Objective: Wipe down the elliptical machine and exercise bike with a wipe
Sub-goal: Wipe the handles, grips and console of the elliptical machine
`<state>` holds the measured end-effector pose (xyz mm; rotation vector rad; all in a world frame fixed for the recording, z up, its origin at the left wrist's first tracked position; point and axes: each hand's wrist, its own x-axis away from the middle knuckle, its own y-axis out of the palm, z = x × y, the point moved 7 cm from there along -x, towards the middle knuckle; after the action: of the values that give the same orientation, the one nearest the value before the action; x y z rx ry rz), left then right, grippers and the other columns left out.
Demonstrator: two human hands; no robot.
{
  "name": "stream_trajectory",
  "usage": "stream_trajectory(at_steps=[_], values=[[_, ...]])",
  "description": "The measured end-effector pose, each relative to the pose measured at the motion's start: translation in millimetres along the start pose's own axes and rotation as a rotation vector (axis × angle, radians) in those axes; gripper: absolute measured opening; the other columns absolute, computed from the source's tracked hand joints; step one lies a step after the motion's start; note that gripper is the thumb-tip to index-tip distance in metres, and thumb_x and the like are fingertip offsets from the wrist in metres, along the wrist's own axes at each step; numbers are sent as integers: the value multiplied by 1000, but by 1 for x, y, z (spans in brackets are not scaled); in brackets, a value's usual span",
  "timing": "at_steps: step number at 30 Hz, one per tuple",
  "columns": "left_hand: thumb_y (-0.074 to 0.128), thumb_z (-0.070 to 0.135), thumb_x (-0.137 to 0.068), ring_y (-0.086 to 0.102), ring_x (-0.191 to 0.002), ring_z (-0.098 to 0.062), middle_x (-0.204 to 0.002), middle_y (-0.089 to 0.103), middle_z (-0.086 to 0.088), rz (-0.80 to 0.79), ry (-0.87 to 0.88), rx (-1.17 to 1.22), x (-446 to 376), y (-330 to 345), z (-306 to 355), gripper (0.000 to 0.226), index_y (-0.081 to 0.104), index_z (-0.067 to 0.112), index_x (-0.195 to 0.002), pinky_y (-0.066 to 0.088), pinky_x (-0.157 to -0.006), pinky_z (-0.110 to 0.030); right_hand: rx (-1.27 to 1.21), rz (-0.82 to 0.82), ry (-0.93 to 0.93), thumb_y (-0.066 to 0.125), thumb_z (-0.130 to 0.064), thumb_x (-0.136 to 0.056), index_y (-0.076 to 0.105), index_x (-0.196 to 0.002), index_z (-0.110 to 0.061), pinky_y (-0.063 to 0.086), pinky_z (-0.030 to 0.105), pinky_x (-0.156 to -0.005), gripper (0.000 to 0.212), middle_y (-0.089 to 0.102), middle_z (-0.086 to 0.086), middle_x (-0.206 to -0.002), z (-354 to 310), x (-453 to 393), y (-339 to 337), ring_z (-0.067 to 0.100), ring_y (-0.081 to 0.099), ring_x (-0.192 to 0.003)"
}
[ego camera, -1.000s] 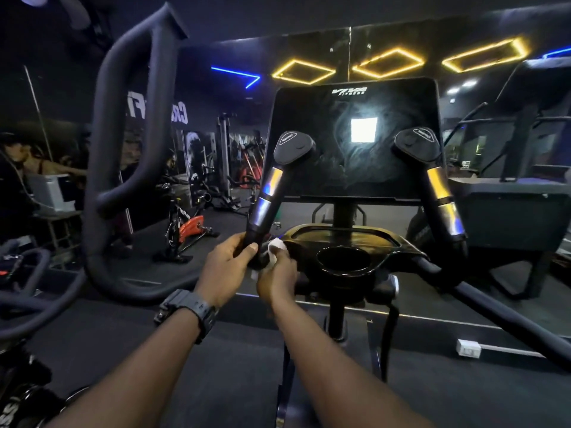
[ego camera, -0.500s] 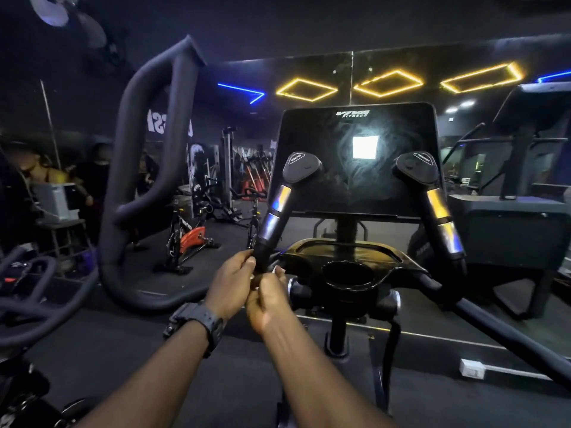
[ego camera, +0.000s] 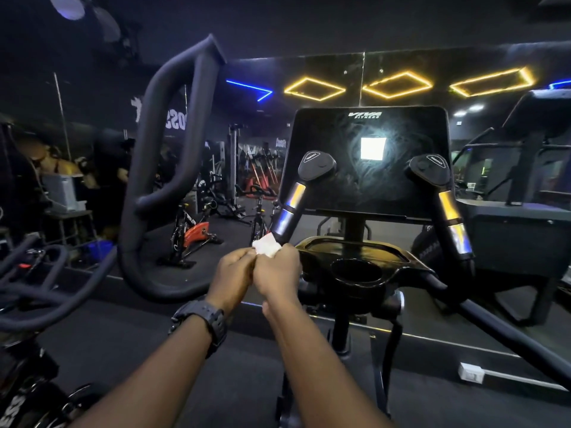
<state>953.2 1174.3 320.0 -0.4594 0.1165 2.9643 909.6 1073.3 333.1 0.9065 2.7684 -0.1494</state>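
Two hands (ego camera: 258, 273) hold one wipe (ego camera: 266, 246)

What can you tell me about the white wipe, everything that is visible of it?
The wipe is a small white piece, crumpled or folded, soft like tissue or cloth. Both hands pinch it: the left hand from the left, the right hand from the right. Only its upper part shows above the fingers. It sits just in front of the lower end of the elliptical's left inner handle.

"VIVA FITNESS" on console screen (ego camera: 367, 159) top edge.
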Motion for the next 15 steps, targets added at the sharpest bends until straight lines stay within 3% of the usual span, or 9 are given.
stream_trajectory(at_steps=[3, 7, 10, 11, 15], values=[[46, 2, -97, 65, -76, -16, -83, 72, -9, -32, 0, 32, 8, 10, 9, 25, 70, 5, -89, 54, -68, -19, 178, 72, -97, 64, -25, -89, 69, -106, -13, 41, 26, -70, 21, 72, 8, -100, 2, -3, -20, 28, 66, -95], [46, 6, -98, 66, -104, -35, -104, 73, -15, -76, 12, -16, 7, 16, 9, 27, 72, 13, -102, 50, -97, -46, 102, 90, -131, 59, -32, -94, 68, -113, -18, 45, 32, -78, 25, 69, 6, -107, 12, -9, -27, 28, 64, -103], [45, 9, -100, 66, -107, -24, -110, 72, -6, -42, 5, -66, 3, 14, 7, 29, 67, 15, -119, 51, -99, -42, 28, 112, -162, 51, -26, -100, 38, -149, -22, 40, 31, -94, 51, 58, 0, -135, -3, -10, -34, 23, 53, -125], [46, 9, -99, 66, -106, -21, -110, 72, -4, -28, 11, -85, 2, 13, 7, 29, 66, 17, -118, 51, -98, -42, 23, 135, -214, 49, -25, -101, 29, -153, -21, 37, 29, -99, 56, 54, 1, -142, -13, -11, -36, 23, 50, -128], [52, 13, -94, 66, -108, -22, -110, 72, -2, -11, 30, -108, -4, 14, 4, 28, 69, 23, -113, 51, -99, -46, 199, 120, -478, 38, -22, -104, 25, -154, -13, 30, 24, -109, 52, 41, 14, -152, -51, -25, -31, 27, 39, -138]])
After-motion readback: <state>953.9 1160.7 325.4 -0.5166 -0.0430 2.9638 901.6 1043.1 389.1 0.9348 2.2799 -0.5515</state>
